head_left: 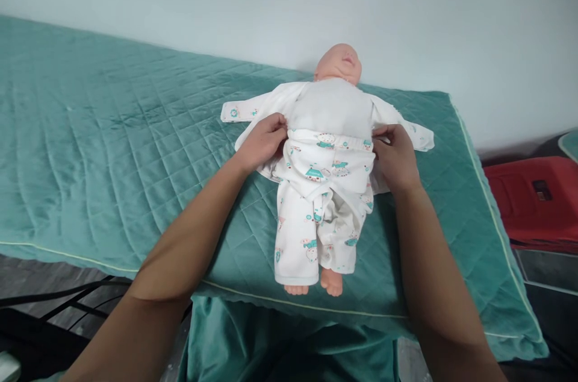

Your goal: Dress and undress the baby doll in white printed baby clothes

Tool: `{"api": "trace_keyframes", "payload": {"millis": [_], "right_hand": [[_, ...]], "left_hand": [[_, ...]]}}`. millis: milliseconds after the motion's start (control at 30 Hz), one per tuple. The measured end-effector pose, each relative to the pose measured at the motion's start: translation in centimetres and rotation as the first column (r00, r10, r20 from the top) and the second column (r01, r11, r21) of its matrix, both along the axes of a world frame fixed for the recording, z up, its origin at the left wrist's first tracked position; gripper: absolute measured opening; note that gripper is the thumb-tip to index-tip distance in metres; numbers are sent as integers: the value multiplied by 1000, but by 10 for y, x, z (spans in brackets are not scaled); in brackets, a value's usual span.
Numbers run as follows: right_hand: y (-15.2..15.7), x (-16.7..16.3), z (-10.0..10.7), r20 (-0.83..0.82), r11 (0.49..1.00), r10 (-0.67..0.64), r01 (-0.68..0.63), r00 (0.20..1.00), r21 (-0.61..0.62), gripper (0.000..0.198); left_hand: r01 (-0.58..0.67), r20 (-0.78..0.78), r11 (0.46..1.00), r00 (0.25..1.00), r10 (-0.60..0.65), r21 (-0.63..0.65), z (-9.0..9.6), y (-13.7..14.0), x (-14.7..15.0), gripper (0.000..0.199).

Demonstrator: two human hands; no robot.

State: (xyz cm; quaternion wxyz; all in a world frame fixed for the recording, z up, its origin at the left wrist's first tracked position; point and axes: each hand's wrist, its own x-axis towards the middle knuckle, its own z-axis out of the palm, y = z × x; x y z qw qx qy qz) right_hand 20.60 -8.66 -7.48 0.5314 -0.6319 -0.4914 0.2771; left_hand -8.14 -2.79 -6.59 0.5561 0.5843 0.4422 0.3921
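A baby doll (338, 62) lies on its back, head toward the wall and feet toward me. It wears white printed trousers (295, 225) drawn up to the waist, and its toes show below the cuffs. A white printed jacket (277, 99) lies spread open under its torso, with the sleeves stretched out to both sides. My left hand (266, 140) is closed at the left end of the trouser waistband, fingertips partly hidden. At the right end of the same waistband, my right hand (396, 156) pinches the cloth between thumb and fingers.
A green quilted cover (135, 147) with pale piping lies over the bed beneath the doll. The white wall (226, 2) runs along the far side. To the right stands a red plastic seat (537, 201). Black metal bars (67, 297) show at the lower left.
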Motion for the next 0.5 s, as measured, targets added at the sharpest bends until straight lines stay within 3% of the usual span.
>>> {"api": "trace_keyframes", "payload": {"millis": [133,267,400,500], "right_hand": [[-7,-7,15,63,985,-95,84,994,152,14],[-17,-22,31,188,937,68,-127,980,324,16],[-22,-28,38,338,894,249,-350,908,281,19],[-22,-24,40,409,884,296,-410,863,224,27]], "left_hand": [[-108,-83,946,987,139,307,5,0,0,10],[-18,-136,837,985,110,547,17,-10,-1,16],[134,-235,736,971,35,663,23,-13,-4,27],[249,-325,715,945,-33,653,25,-11,-7,34]]}}
